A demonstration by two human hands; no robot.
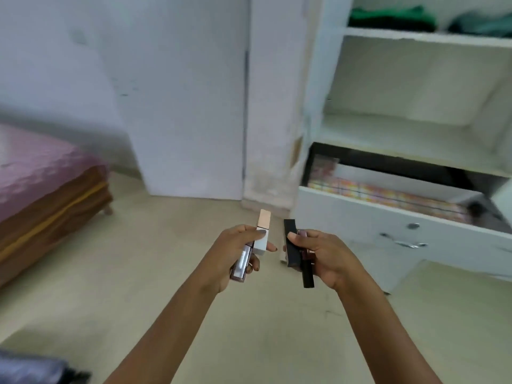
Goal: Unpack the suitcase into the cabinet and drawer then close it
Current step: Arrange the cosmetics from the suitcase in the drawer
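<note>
Open drawer at right, patterned lining. Your left hand grips a white, rose-capped tube; your right hand grips a black box.

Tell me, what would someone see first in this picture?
Two hands in the middle: the left hand grips a white tube with a pinkish cap and a shiny mauve tube, the right hand grips a black box and a dark tube. At right, a white drawer stands open with a colourful lining; a pink bed sits at far left.
</note>
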